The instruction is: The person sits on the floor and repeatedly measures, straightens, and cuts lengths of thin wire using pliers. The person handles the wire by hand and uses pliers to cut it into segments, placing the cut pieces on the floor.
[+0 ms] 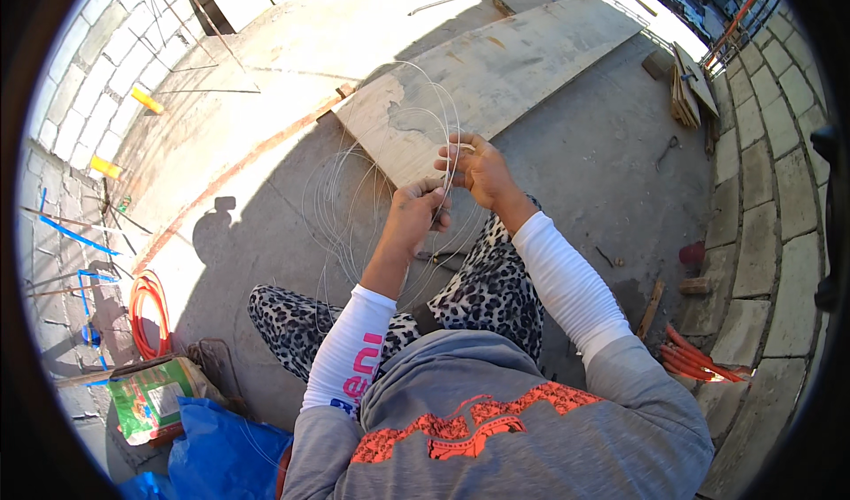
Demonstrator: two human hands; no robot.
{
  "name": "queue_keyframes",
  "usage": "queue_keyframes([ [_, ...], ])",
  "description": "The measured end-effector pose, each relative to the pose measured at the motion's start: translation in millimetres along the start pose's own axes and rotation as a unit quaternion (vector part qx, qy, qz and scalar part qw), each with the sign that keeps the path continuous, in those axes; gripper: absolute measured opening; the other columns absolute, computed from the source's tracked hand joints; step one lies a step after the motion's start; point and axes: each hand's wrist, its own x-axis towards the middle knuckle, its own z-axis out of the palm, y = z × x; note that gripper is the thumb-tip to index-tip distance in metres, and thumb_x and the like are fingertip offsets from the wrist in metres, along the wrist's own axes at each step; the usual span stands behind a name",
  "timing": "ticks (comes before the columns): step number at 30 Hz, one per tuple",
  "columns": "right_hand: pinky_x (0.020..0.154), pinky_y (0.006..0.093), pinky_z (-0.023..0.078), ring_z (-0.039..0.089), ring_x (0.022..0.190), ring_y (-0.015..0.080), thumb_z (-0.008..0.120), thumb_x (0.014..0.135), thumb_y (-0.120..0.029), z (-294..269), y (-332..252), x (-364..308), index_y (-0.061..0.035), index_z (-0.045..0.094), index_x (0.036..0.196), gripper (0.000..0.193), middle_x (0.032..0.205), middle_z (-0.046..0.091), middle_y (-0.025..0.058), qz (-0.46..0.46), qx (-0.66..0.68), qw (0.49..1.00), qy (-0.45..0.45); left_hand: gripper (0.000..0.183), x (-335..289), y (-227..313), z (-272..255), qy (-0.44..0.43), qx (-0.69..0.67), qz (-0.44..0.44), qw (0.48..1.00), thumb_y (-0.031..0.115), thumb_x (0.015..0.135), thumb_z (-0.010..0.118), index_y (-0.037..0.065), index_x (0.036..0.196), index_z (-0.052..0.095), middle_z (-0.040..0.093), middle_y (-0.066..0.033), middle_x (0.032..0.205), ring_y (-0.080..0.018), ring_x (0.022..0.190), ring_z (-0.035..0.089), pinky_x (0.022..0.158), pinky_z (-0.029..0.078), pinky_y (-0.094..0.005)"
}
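Observation:
Loose coils of thin pale wire [329, 194] spread in wide loops in front of me, over my lap and the floor. My left hand [418, 209] is closed round a bundle of the strands, thumb on top. Just above and to the right, my right hand [474, 168] pinches the same wire between curled fingers, and a loop rises past its fingertips. Below my left hand, a dark hand tool that looks like pliers [436, 257] lies by my leg, partly hidden by the wire.
A long plywood sheet [496, 75] lies ahead on the concrete floor. Block walls stand at left and right. Orange hose [150, 314], a green bag [159, 398] and a blue plastic bag [221, 456] sit at left. Orange tubes [695, 358] and wood scraps [651, 310] lie at right.

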Motion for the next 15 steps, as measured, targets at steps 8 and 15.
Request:
queue_keyframes([
  [8, 0.058, 0.027, 0.052, 0.063, 0.069, 0.0151, 0.059, 0.091, -0.012, -3, -5, 4, -0.0038, 0.055, 0.107, 0.019, 0.083, 0.063, 0.0056, 0.002, -0.054, 0.998, -0.033, 0.015, -12, -10, 19, 0.128, 0.171, 0.17, 0.962, 0.016, 0.093, 0.055, 0.001, 0.093, 0.059, 0.061, -0.005, 0.075, -0.0143, 0.065, 0.059, 0.054, 0.046, -0.0268],
  [15, 0.048, 0.0245, 0.045, 0.058, 0.055, 0.0129, 0.052, 0.085, 0.0, -2, 3, -7, 0.0046, 0.049, 0.113, 0.028, 0.078, 0.062, 0.009, -0.046, -0.22, 0.973, 0.055, 0.025, -16, -16, 21, 0.159, 0.472, 0.277, 0.822, 0.022, 0.088, 0.062, -0.002, 0.092, 0.062, 0.065, -0.0176, 0.08, -0.0292, 0.077, 0.064, 0.064, 0.048, -0.0384],
])
